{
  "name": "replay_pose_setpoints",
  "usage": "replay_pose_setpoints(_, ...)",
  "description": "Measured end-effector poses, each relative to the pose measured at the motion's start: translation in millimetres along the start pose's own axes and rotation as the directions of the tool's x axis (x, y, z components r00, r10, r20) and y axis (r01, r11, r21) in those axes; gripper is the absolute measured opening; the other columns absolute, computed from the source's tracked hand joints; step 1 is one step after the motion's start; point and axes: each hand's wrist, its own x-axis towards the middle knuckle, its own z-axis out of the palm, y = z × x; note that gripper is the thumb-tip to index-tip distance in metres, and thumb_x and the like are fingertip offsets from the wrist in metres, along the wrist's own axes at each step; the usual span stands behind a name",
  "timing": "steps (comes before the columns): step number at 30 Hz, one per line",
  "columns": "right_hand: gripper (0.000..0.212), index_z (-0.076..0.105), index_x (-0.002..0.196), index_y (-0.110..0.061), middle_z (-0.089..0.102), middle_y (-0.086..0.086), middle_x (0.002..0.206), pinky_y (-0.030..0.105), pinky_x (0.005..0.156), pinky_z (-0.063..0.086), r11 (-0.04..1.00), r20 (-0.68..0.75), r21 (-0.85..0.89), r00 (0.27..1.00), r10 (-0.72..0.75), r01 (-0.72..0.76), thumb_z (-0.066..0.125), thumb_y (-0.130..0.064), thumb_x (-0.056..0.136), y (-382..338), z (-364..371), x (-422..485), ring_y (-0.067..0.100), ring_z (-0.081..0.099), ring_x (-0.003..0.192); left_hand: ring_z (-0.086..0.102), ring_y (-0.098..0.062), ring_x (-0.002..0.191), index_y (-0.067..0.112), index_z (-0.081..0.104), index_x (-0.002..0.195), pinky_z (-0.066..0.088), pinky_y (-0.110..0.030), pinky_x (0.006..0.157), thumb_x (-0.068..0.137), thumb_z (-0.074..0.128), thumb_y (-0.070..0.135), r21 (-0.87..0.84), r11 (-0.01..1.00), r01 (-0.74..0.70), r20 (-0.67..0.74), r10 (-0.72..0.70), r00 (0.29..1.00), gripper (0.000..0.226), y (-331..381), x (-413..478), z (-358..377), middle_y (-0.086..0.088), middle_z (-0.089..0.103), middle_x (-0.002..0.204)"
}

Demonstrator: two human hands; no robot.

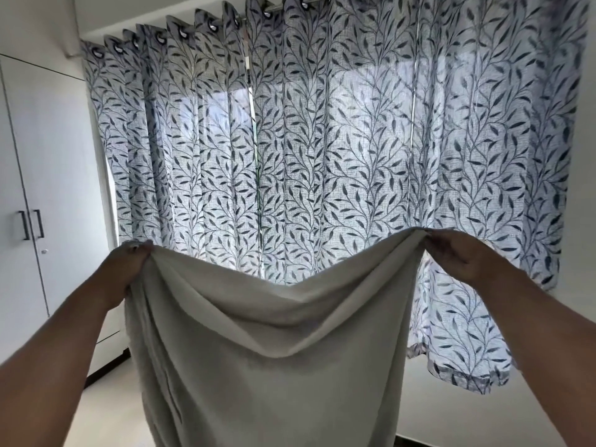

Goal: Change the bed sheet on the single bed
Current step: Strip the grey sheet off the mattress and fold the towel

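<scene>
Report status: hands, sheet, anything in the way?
Left hand and right hand each grip a top corner. Sheet held up, sagging in the middle. Curtain behind; bed not in view.

Both arms were stretched fwd & up, wide apart. Left hand (130,262) was raised at left, fingers curled tight, knuckles twd camera. Right hand (458,253) was level w/ it, thumb & fingertips pinched, wrist bent slightly.

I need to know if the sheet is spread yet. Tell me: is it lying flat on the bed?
No, both hands, left and right, hold the sheet up in front of the curtain.
</scene>
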Motion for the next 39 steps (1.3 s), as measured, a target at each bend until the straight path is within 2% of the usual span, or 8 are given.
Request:
replay_pose_setpoints(8, 0.016, 0.075, 0.086, -0.001, 0.075, 0.007, 0.078, 0.018, 0.074, 0.059, 0.940, -0.048, -0.246, 0.966, -0.254, 0.235, 0.065, 0.011, 0.086, -0.4, -5.8, 1.1, 0.016, 0.072, 0.081, 0.067, -0.034, 0.096, -0.007, 0.061, 0.120, 0.061, -0.038, 0.079, 0.087, 0.065, 0.006, -0.093, 0.995, 0.031, 0.539, 0.024, 0.842, 0.035, 23.1, -17.6, -1.2, -0.025, 0.066, 0.114)
replay_pose_setpoints(17, 0.028, 0.070, 0.089, -0.006, 0.060, 0.009, 0.081, 0.033, 0.071, 0.041, 0.635, -0.084, -0.710, 0.858, -0.507, 0.305, 0.074, -0.035, 0.088, -0.3, -24.0, 0.7, 0.019, 0.051, 0.076, 0.065, -0.023, 0.090, 0.000, 0.068, 0.110, 0.053, -0.033, 0.077, 0.083, 0.075, 0.025, -0.087, 0.993, -0.078, 0.195, 0.093, 0.976, 0.038, 0.7, -18.0, -8.8, -0.016, 0.070, 0.102)
replay_pose_setpoints(27, 0.026, 0.068, 0.103, -0.009, 0.069, 0.012, 0.097, 0.034, 0.073, 0.052, 0.924, -0.321, -0.362, 0.914, -0.248, 0.123, 0.062, -0.033, 0.099, -0.3, -17.9, 2.0, 0.024, 0.065, 0.080, 0.069, -0.013, 0.057, 0.015, 0.068, 0.090, 0.060, -0.028, 0.055, 0.100, 0.055, 0.020, -0.353, 0.927, 0.128, 0.101, -0.098, 0.990, 0.018, 6.1, -27.8, -11.3, -0.002, 0.074, 0.069)
replay_pose_setpoints(29, 0.031, 0.065, 0.119, -0.009, 0.069, 0.011, 0.119, 0.030, 0.083, 0.053, 0.810, -0.412, -0.584, 0.845, -0.341, 0.042, 0.055, -0.032, 0.100, 13.0, -13.1, 6.3, 0.027, 0.067, 0.102, 0.066, -0.011, 0.047, 0.010, 0.063, 0.088, 0.057, -0.025, 0.046, 0.097, 0.060, 0.015, -0.227, 0.954, 0.197, 0.007, -0.201, 0.980, 0.011, -4.4, -18.7, 5.9, 0.002, 0.070, 0.057)
replay_pose_setpoints(32, 0.030, 0.068, 0.121, -0.017, 0.068, 0.001, 0.127, 0.021, 0.090, 0.046, 0.155, -0.191, -0.979, 0.865, -0.464, -0.133, 0.053, -0.028, 0.097, 33.7, 11.0, -4.4, 0.021, 0.063, 0.121, 0.064, -0.022, 0.060, 0.000, 0.064, 0.095, 0.051, -0.027, 0.052, 0.090, 0.063, 0.009, -0.105, 0.955, 0.276, -0.104, -0.286, 0.953, 0.010, -17.4, 3.2, 33.8, -0.009, 0.068, 0.070)
replay_pose_setpoints(34, 0.029, 0.068, 0.121, -0.017, 0.068, 0.001, 0.128, 0.022, 0.091, 0.048, -0.012, -0.168, -0.981, 0.888, -0.427, -0.192, 0.056, -0.025, 0.097, 40.7, 23.9, -15.8, 0.019, 0.064, 0.120, 0.061, -0.027, 0.076, -0.007, 0.063, 0.108, 0.049, -0.036, 0.064, 0.085, 0.065, 0.008, -0.080, 0.941, 0.328, -0.148, -0.337, 0.930, 0.028, -19.6, 5.9, 50.6, -0.021, 0.064, 0.086)
replay_pose_setpoints(37, 0.011, 0.064, 0.102, -0.022, 0.068, -0.001, 0.125, 0.022, 0.091, 0.048, 0.113, -0.242, -0.970, 0.883, -0.402, -0.215, 0.060, -0.030, 0.096, 46.9, 38.9, -11.6, 0.019, 0.064, 0.120, 0.059, -0.029, 0.076, -0.004, 0.057, 0.095, 0.048, -0.037, 0.064, 0.089, 0.057, 0.006, -0.048, 0.954, 0.296, -0.170, -0.300, 0.939, 0.011, -3.5, -12.8, 78.1, -0.022, 0.059, 0.082)
replay_pose_setpoints(39, 0.015, 0.054, 0.084, -0.020, 0.067, 0.004, 0.112, 0.029, 0.092, 0.052, 0.629, -0.370, -0.763, 0.899, -0.236, -0.149, 0.060, -0.018, 0.098, 53.3, 51.5, -9.3, 0.026, 0.065, 0.117, 0.063, -0.031, 0.080, -0.005, 0.060, 0.097, 0.053, -0.042, 0.068, 0.086, 0.059, 0.007, -0.049, 0.964, 0.263, -0.150, -0.267, 0.952, 0.015, 5.5, -15.5, 94.4, -0.022, 0.063, 0.084)
